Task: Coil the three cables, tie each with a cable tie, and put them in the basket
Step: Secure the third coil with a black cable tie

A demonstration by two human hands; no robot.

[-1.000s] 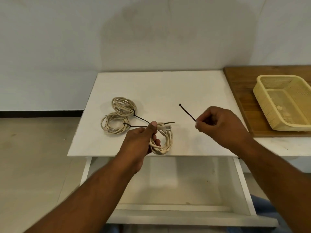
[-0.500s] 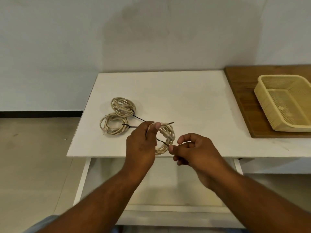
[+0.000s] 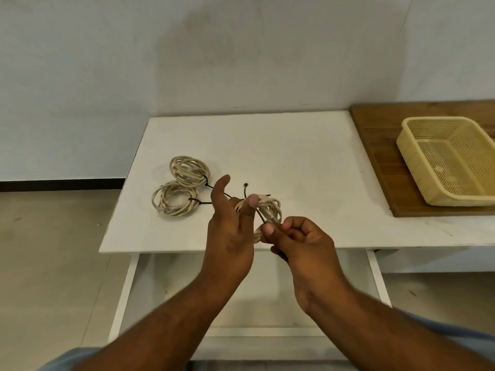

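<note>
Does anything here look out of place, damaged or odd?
Nothing stands out. Two tied coils lie on the white table, the basket sits upright on the wooden board, the left hand holds the third coil.

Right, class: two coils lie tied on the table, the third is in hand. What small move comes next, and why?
Probably feed the pinched end of the tie through its head. The left hand grips the third coil, the right hand pinches the tie's lower end, and the other end sticks up loose above the coil, so the loop looks unclosed.
</note>
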